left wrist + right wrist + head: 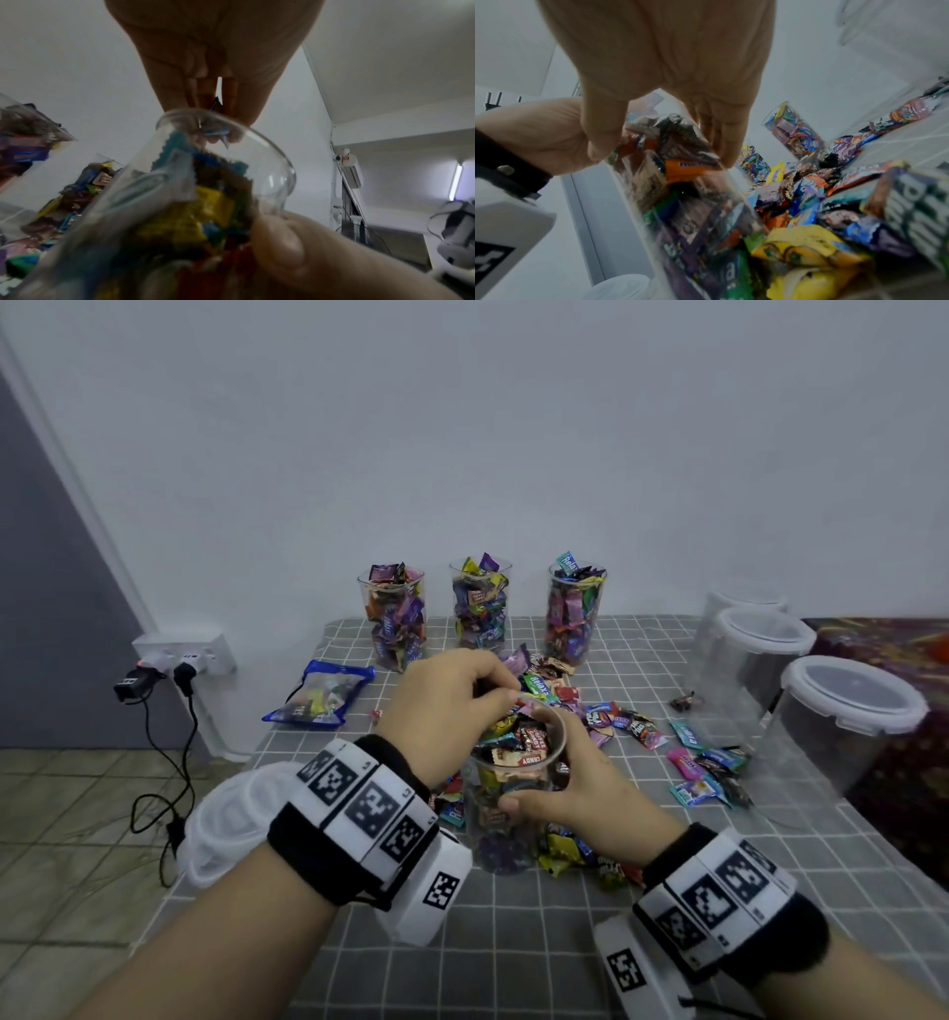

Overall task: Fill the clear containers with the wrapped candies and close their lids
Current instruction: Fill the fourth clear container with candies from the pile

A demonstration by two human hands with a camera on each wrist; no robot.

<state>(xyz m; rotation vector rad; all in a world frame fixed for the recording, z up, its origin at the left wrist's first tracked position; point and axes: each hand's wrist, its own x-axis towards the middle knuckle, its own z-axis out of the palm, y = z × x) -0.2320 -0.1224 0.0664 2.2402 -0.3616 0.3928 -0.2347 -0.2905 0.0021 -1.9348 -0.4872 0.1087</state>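
Note:
A clear container stands at the middle of the table, packed with wrapped candies nearly to its rim. My right hand grips its side, thumb toward me and fingers round the far wall; the right wrist view shows that hand wrapped round the container. My left hand hovers over the mouth, its fingertips pinching a blue-wrapped candy just above the rim of the container. Loose wrapped candies lie scattered behind and right of it.
Three filled, lidless clear containers line the back edge by the wall. Large lidded tubs crowd the right side. White lids sit at the left table edge, a blue candy bag behind them. The grey checked cloth lies bare near me.

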